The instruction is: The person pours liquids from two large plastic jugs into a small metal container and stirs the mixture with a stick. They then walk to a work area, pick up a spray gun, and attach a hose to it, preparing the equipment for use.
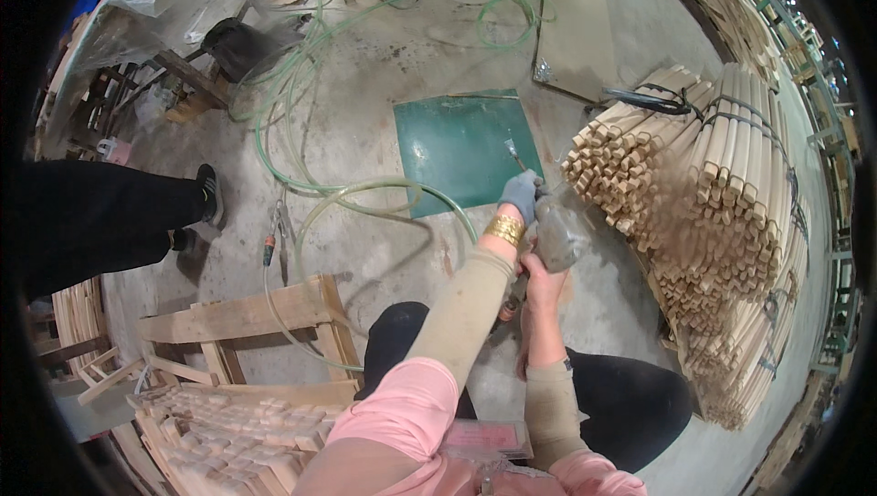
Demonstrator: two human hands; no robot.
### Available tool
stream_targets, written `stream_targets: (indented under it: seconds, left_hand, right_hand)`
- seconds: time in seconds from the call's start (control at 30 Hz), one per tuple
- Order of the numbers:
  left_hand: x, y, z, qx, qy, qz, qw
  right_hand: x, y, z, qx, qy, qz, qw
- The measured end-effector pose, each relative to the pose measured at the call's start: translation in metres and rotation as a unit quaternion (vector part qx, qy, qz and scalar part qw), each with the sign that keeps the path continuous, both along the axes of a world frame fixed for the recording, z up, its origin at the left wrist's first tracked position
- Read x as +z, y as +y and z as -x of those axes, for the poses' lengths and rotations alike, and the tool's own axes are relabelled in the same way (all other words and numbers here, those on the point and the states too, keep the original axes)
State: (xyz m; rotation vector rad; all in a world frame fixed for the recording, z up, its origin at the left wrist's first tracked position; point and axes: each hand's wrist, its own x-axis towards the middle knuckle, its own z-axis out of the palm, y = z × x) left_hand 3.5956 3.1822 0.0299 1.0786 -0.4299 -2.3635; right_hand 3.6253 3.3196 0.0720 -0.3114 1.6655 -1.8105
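My left hand (521, 195), in a grey glove, is closed round a thin brush-like tool (514, 151) with a pale tip that points away over the green mat (457, 149). Close beside it, my bare right hand (545, 279) grips what looks like a spray gun with a cloudy grey cup (561, 233); its handle is mostly hidden by my fingers. An orange hose fitting (509, 308) hangs just below that hand. To the right stand strapped bundles of wooden sticks (617, 153), their ends facing me, with part of them blurred.
Green hose (343, 193) loops across the concrete floor, with another orange fitting (269, 249) at left. A wooden pallet frame (242, 318) and stacked wood pieces (228, 437) lie at lower left. Another person's legs (110, 222) stand at left. A flat board (575, 30) lies far right.
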Motion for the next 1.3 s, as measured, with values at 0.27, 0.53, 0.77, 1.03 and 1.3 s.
stream_targets:
  seconds: [0.27, 0.53, 0.77, 1.03, 1.3]
  left_hand:
    - [-0.004, -0.014, 0.010, -0.022, 0.046, 0.047, 0.998]
    - [-0.006, -0.019, 0.009, -0.020, 0.020, 0.141, 0.990]
    - [0.034, -0.028, -0.011, -0.002, 0.074, -0.005, 0.997]
    - [-0.004, -0.031, -0.032, -0.149, -0.182, 0.257, 0.937]
    - [-0.099, -0.038, -0.049, -0.138, -0.466, 0.465, 0.740]
  right_hand:
    - [0.009, -0.004, 0.015, -0.004, -0.016, -0.014, 1.000]
    - [0.010, 0.002, 0.017, 0.036, -0.048, 0.016, 0.998]
    - [0.016, 0.004, 0.017, 0.006, -0.126, 0.063, 0.990]
    - [-0.004, 0.021, 0.038, -0.045, -0.052, -0.012, 0.998]
    - [-0.052, 0.018, 0.003, 0.006, -0.023, -0.093, 0.995]
